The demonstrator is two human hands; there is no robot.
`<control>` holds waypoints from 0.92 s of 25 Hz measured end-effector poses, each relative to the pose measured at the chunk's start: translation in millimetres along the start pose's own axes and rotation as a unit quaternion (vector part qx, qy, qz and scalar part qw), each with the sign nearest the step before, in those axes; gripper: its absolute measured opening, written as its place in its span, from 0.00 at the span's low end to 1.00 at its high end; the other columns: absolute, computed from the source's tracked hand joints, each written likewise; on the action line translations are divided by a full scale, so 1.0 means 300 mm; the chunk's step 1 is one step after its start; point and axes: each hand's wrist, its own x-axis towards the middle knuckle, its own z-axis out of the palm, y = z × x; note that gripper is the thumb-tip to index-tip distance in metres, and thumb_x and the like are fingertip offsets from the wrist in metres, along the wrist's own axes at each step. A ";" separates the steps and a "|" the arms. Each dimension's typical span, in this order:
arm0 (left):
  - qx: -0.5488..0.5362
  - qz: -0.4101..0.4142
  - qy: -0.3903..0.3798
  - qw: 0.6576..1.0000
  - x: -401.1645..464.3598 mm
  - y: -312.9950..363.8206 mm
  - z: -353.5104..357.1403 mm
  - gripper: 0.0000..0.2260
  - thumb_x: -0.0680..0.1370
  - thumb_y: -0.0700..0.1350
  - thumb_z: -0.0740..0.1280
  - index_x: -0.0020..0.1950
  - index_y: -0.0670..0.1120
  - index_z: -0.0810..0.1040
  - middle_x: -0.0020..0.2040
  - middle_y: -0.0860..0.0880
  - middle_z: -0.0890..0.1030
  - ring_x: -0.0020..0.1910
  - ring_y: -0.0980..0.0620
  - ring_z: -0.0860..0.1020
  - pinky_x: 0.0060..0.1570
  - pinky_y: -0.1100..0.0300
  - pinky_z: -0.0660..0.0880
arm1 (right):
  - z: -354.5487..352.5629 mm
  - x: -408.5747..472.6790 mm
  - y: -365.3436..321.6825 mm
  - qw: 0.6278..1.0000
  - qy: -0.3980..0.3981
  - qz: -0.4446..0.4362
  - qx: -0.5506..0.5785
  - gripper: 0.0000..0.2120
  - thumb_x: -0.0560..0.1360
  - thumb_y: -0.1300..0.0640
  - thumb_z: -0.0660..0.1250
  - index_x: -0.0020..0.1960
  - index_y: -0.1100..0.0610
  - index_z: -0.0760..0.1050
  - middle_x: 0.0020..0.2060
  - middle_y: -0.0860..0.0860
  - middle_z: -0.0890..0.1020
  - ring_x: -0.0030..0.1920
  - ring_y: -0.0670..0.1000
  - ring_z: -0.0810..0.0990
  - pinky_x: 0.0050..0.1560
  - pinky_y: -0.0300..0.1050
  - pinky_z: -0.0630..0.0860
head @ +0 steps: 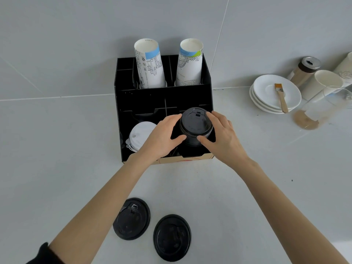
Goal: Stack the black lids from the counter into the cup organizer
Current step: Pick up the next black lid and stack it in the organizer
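Observation:
A black cup organizer (144, 100) stands against the wall. Over its front right compartment is a stack of black lids (196, 126). My left hand (162, 138) grips the stack from the left and my right hand (222, 136) grips it from the right, thumbs on the near side. Two more black lids lie flat on the counter near me, one lid (131, 219) to the left and another lid (172, 237) to the right of it. White lids (140, 134) fill the front left compartment.
Two stacks of printed paper cups (150, 69) stand in the organizer's back row. At the right are stacked white saucers (266, 100) with a brush (281, 97), a shaker jar (304, 70), white cups (323, 82) and a clear container (323, 107).

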 end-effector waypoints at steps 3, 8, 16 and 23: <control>0.000 -0.004 0.009 1.000 -0.055 0.001 -0.012 0.27 0.74 0.44 0.65 0.70 0.45 0.59 0.71 0.45 0.66 0.69 0.48 0.66 0.66 0.57 0.62 | -0.009 -0.050 -0.015 1.000 0.007 -0.006 0.009 0.30 0.73 0.55 0.65 0.70 0.55 0.56 0.71 0.53 0.61 0.71 0.54 0.57 0.69 0.48 0.59; -0.007 -0.028 -0.006 1.000 -0.188 -0.026 -0.007 0.26 0.75 0.44 0.65 0.70 0.46 0.59 0.70 0.46 0.66 0.69 0.49 0.65 0.63 0.62 0.59 | 0.017 -0.172 -0.032 0.999 -0.004 -0.030 0.010 0.30 0.73 0.55 0.66 0.70 0.56 0.57 0.71 0.53 0.62 0.70 0.53 0.59 0.69 0.46 0.60; -0.013 -0.063 -0.030 0.997 -0.414 -0.081 0.057 0.24 0.75 0.45 0.65 0.69 0.46 0.62 0.68 0.46 0.69 0.64 0.50 0.69 0.60 0.63 0.63 | 0.110 -0.363 -0.024 0.998 -0.059 -0.030 0.012 0.29 0.73 0.54 0.65 0.70 0.56 0.57 0.71 0.52 0.63 0.70 0.52 0.60 0.68 0.41 0.58; -0.005 -0.079 -0.070 0.994 -0.560 -0.091 0.123 0.24 0.75 0.46 0.65 0.69 0.47 0.63 0.67 0.47 0.70 0.63 0.52 0.69 0.61 0.64 0.62 | 0.178 -0.520 -0.016 0.994 -0.102 -0.013 0.020 0.30 0.73 0.53 0.65 0.70 0.54 0.55 0.70 0.50 0.63 0.70 0.50 0.61 0.68 0.42 0.60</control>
